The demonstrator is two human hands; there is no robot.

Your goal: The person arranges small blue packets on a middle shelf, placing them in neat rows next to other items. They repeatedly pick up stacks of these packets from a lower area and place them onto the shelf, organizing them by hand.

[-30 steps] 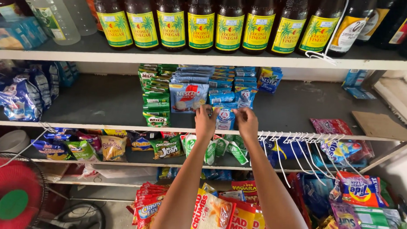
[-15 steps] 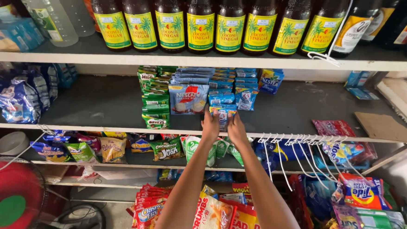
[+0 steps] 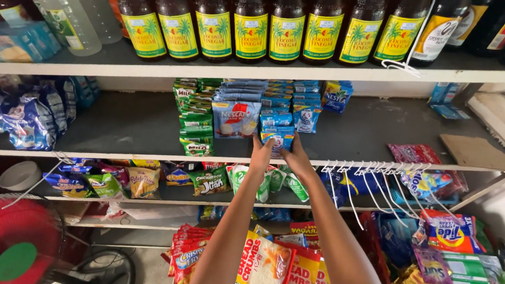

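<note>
Both my arms reach up to the middle shelf (image 3: pixel 119 152). My left hand (image 3: pixel 261 155) and my right hand (image 3: pixel 296 157) together grip a small blue sachet pack (image 3: pixel 278 136) at the front of a stack of blue sachets (image 3: pixel 292 106). Left of it stands a larger blue coffee sachet pack (image 3: pixel 235 118), and further left a pile of green sachets (image 3: pixel 193 113). My fingers close on the pack's lower corners, near the shelf's front edge.
Dark vinegar bottles (image 3: pixel 250 24) line the top shelf. Snack packets (image 3: pixel 141 179) hang below, with white hooks (image 3: pixel 371 177) to the right. Breadcrumb bags (image 3: pixel 269 264) lie under my arms. A red fan (image 3: pixel 11 244) stands at the lower left.
My hands have come closer together on the small blue sachet pack and moved slightly forward toward the shelf's front edge.
</note>
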